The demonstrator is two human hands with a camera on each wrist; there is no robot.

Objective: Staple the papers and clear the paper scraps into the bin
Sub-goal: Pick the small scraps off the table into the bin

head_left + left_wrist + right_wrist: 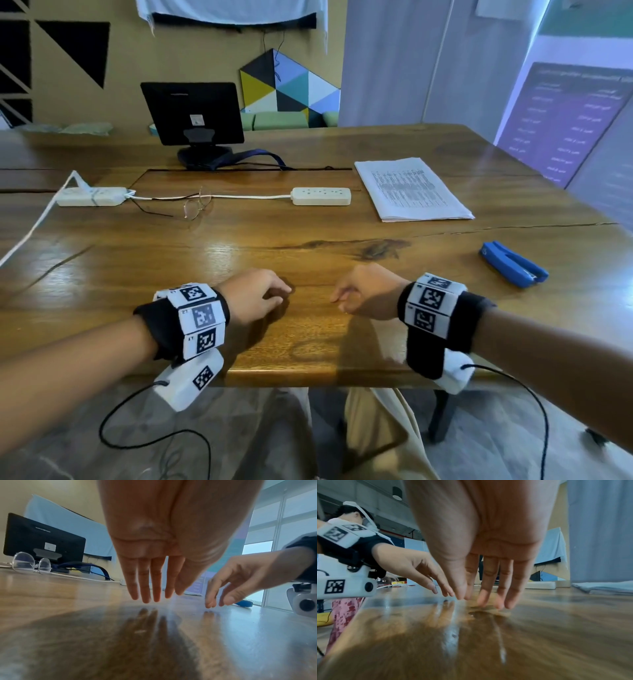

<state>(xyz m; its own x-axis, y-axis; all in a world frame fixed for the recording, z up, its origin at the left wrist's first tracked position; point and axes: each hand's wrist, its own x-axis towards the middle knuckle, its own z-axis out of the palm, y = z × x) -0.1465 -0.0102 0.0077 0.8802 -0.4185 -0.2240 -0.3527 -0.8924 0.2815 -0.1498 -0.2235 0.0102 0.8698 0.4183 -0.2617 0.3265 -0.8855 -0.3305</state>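
A stack of printed papers (412, 189) lies at the back right of the wooden table (239, 246); its edge shows in the right wrist view as the papers (606, 586). A blue stapler (512, 263) lies to the right, nearer the front, also glimpsed as the stapler (244, 603). My left hand (260, 296) (149, 596) and right hand (359, 294) (486, 601) hover side by side just above the table's front middle, fingers relaxed and pointing down, holding nothing. No scraps or bin show.
Two white power strips (321, 196) (91, 196) joined by a cable lie across the middle. Folded glasses (196, 205) sit between them. A black monitor (192, 113) stands at the back. Another person (356, 516) is off to the left.
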